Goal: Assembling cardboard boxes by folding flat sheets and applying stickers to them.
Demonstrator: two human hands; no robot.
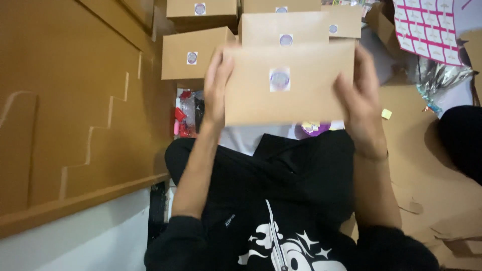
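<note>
I hold a closed brown cardboard box (pixel 301 98) in front of me, above my lap. A small round purple-and-white sticker (pixel 279 79) sits near the middle of its top face. My left hand (pixel 217 85) grips the box's left edge. My right hand (pixel 360 100) grips its right edge, fingers spread over the side. Black sleeves cover my forearms lower down.
Several matching brown boxes with round stickers (pixel 197 52) are stacked just beyond the held box. A tall stack of flat cardboard (pixel 75 110) rises on the left. A pink-and-white sticker sheet (pixel 427 30) lies at upper right, and flat cardboard (pixel 422 150) covers the floor on the right.
</note>
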